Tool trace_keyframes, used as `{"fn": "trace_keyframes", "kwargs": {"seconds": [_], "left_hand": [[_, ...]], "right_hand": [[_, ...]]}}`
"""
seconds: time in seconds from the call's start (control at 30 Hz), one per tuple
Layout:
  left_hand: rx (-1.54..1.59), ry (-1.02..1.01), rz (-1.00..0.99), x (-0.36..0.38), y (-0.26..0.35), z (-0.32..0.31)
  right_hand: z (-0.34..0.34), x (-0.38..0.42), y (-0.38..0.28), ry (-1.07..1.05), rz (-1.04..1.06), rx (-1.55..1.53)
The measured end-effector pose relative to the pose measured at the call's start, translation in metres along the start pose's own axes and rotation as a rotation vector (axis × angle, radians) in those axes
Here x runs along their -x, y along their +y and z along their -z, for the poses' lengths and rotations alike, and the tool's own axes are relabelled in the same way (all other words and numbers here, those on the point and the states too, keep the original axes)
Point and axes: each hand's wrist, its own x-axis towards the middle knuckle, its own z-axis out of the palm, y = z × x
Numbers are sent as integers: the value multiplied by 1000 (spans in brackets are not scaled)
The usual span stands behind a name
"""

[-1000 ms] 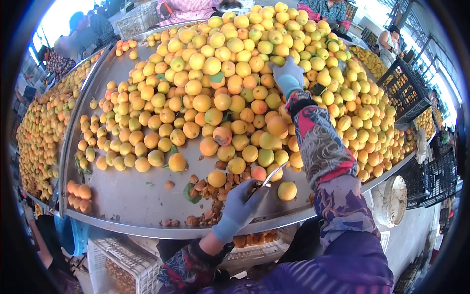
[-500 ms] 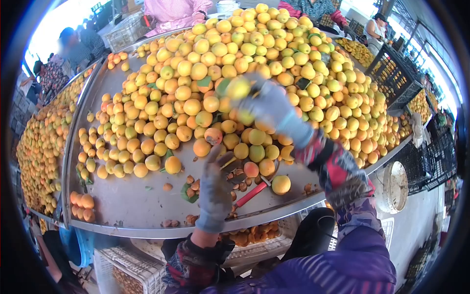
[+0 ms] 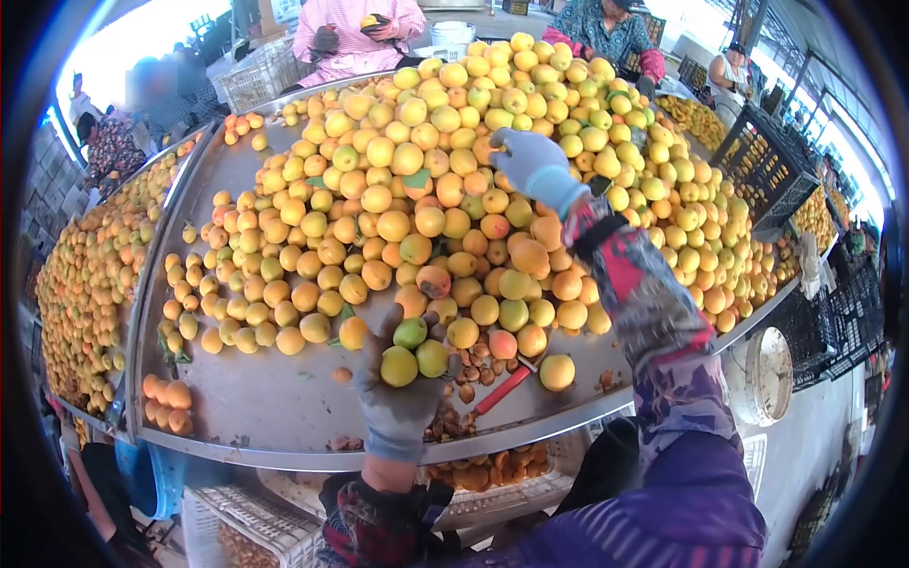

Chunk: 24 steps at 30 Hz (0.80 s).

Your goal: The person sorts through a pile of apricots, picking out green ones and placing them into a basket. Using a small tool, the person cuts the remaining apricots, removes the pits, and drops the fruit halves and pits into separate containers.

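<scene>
My left hand (image 3: 402, 402), in a grey glove with dark fingers, is palm up near the table's front edge, holding three greenish-yellow fruits (image 3: 399, 365). My right hand (image 3: 532, 163), gloved in grey with a light blue cuff, reaches onto the large pile of orange-yellow fruits (image 3: 393, 225). Its fingers are bent against the pile; whether they grip a fruit is hidden. A red-handled tool (image 3: 502, 390) lies on the metal table (image 3: 256, 398) right of my left hand, beside brown pits (image 3: 466, 392).
Several small fruits (image 3: 168, 405) sit at the table's left corner. Below are a white crate (image 3: 270, 521) and a basket of cut fruit (image 3: 492, 469). A white bucket (image 3: 762, 376) and black crates (image 3: 765, 166) stand right. Other people (image 3: 355, 38) are across the table.
The left hand has turned palm up and now holds three fruits. The right hand, blurred before with a yellow fruit by its fingers, has moved to the right and farther up the pile.
</scene>
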Motion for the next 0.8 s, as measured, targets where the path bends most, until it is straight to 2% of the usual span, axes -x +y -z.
{"fn": "trace_keyframes", "kwargs": {"seconds": [0.03, 0.1, 0.13, 0.2, 0.47, 0.6, 0.7, 0.8], "left_hand": [[36, 50, 25, 0, 1, 1], [32, 36, 27, -1, 3, 2], [28, 37, 40, -1, 4, 3], [48, 12, 40, -3, 8, 5], [-63, 44, 57, -5, 6, 9], [-72, 43, 55, -3, 9, 4], [-77, 55, 48, -5, 8, 10], [-52, 39, 64, -3, 7, 12]], "right_hand": [[-9, -16, 12, 8, 10, 0], [-24, -45, 27, 38, 24, 192], [-28, -51, 30, 47, 38, 189], [-36, -58, 32, -21, 80, 428], [-34, -82, 12, -181, 212, 710], [-33, -83, 4, -237, 167, 708], [-39, -92, 17, -196, 159, 674], [-29, -86, 15, -230, 251, 724]]}}
